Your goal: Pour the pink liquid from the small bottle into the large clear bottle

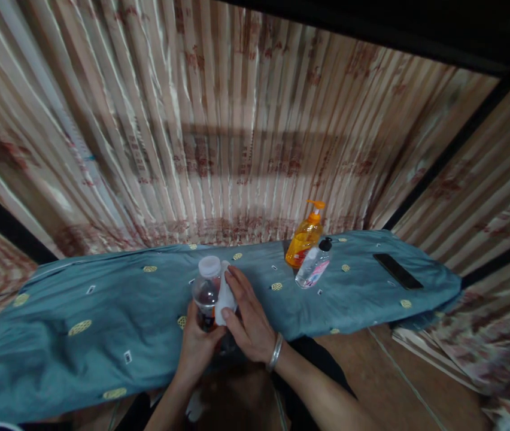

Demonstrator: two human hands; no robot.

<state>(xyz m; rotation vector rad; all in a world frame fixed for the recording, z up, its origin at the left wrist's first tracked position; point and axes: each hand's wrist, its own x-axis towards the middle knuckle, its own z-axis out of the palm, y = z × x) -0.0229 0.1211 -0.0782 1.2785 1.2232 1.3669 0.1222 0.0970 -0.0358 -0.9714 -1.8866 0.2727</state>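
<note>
A patterned curtain [219, 131] with long vertical folds fills the whole upper part of the frame, and below it a desk covered by a blue-grey cloth [102, 311] runs across the middle from left to right. At the lower centre of the frame the clear plastic bottle [207, 291] with a white cap stands on this cloth, between the two hands. The left hand [198, 347] closes around the lower part of the bottle, with its fingers wrapped on the body. The right hand [248, 317] presses a small white cloth [225, 294] against the right side of the bottle; its fingers are partly curled and keep the cloth flat on the plastic. The bottle seems light and thin-walled, with some dark liquid at the bottom, so I judge it can dent under a strong squeeze and can be slippery if it is wet; the lower body, where the left hand is, looks like the safest place to hold. At the right of centre, well apart from the hands, an orange pump bottle [305, 239] stands upright, and a small clear bottle [312, 267] with a black cap lies just beside it. Further right a dark phone [397, 270] lies flat on the cloth. Nothing stands between the hands and the bottle.
</note>
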